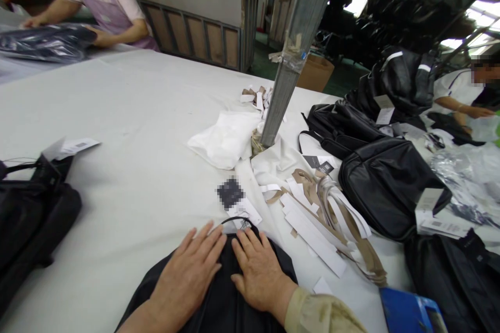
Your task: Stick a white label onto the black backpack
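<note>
A black backpack (219, 302) lies on the white table right in front of me, its thin top handle pointing away. My left hand (191, 265) rests flat on the bag's upper left part, fingers stretched out. On the upper right part lies my right hand (258, 268), palm down with its fingers extended. Neither hand grips anything. Just past the handle, a white tag (250, 212) and a dark tag (230, 192) lie on the table. The bag's lower part runs out of view at the bottom edge.
Another black bag (31, 218) lies at the left. Paper strips (312, 234) and a white plastic bag (224, 138) lie near a metal post (285, 73). Black backpacks (390, 182) are piled at the right, near a blue box (410, 309). Two people work across the table.
</note>
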A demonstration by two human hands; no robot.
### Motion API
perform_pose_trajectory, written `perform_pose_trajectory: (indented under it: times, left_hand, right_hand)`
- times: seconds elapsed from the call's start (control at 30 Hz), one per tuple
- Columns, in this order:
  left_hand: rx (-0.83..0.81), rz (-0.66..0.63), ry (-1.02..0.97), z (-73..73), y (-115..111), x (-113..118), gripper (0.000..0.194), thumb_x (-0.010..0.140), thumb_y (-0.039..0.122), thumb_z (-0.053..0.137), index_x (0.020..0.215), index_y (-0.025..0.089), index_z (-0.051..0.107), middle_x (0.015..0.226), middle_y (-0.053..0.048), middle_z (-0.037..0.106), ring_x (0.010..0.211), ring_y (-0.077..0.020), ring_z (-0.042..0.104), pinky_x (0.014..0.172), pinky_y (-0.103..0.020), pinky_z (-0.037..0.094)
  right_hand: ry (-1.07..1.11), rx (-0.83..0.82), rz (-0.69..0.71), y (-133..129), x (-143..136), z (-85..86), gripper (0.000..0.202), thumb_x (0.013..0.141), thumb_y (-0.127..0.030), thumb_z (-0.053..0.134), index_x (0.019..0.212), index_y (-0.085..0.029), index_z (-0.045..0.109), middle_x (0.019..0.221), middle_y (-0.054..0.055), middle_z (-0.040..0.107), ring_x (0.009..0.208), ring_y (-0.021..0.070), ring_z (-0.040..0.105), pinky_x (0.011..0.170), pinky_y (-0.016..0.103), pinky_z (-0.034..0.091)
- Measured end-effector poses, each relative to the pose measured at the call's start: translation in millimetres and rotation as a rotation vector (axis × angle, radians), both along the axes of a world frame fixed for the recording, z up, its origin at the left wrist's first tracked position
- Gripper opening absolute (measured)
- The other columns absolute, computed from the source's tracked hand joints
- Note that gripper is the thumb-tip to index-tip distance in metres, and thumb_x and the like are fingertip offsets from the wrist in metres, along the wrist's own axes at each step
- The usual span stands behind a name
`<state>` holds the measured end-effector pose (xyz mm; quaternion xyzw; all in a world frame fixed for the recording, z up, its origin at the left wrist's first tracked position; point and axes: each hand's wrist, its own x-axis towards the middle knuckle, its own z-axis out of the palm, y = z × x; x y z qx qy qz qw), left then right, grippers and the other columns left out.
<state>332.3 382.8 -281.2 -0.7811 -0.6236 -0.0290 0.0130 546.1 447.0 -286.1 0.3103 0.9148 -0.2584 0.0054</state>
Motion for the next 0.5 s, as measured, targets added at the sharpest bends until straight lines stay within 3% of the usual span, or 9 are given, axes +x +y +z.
perform_pose_trajectory:
  times: [0.07,0.13,0.23,0.37,0.5]
  left_hand:
    - [0.033,-0.14,-0.023,-15.6,-6.5,6.2,0.06,0.09,0.043,0.051,0.146,0.026,0.041,0.154,-0.006,0.041,0.144,-0.0309,0.028,0.116,-0.05,0.018]
    - [0.059,-0.14,-0.025,-30.0,-12.0,8.0,0.071,0.088,0.053,0.053,0.151,0.026,0.033,0.158,-0.006,0.034,0.145,-0.032,0.027,0.115,-0.05,0.017]
    - [0.073,-0.126,-0.018,-41.6,-15.8,6.0,0.072,0.088,0.05,0.055,0.152,0.028,0.03,0.16,-0.005,0.03,0.146,-0.0314,0.025,0.117,-0.049,0.016]
    - [0.094,-0.113,-0.022,-42.7,-9.4,3.1,0.07,0.088,0.045,0.056,0.151,0.03,0.03,0.159,-0.003,0.03,0.145,-0.0316,0.028,0.117,-0.049,0.021]
    - [0.065,-0.085,-0.053,-34.3,-9.0,6.6,0.066,0.086,0.039,0.057,0.149,0.03,0.037,0.158,-0.006,0.032,0.143,-0.0347,0.031,0.113,-0.055,0.03]
  right_hand:
    - [-0.002,-0.024,0.008,2.1,0.1,5.3,0.071,0.094,-0.046,0.045,0.154,-0.017,0.02,0.163,0.013,0.017,0.15,0.0325,0.011,0.119,0.063,0.012]
    - [0.01,-0.051,-0.003,1.8,0.2,17.3,0.069,0.095,-0.049,0.042,0.154,-0.019,0.022,0.162,0.012,0.018,0.15,0.0334,0.011,0.119,0.064,0.012]
    - [0.061,-0.041,-0.041,-7.1,2.2,31.7,0.074,0.093,-0.052,0.046,0.155,-0.021,0.02,0.163,0.01,0.013,0.151,0.0352,0.005,0.119,0.065,0.008]
    - [0.07,-0.052,-0.028,-21.1,8.9,24.8,0.078,0.091,-0.046,0.05,0.156,-0.022,0.014,0.163,0.01,0.008,0.15,0.036,0.006,0.119,0.067,0.007]
    - [0.029,-0.035,-0.049,-24.2,11.6,13.9,0.075,0.09,-0.042,0.049,0.155,-0.024,0.015,0.164,0.009,0.008,0.151,0.0351,0.005,0.117,0.069,0.008]
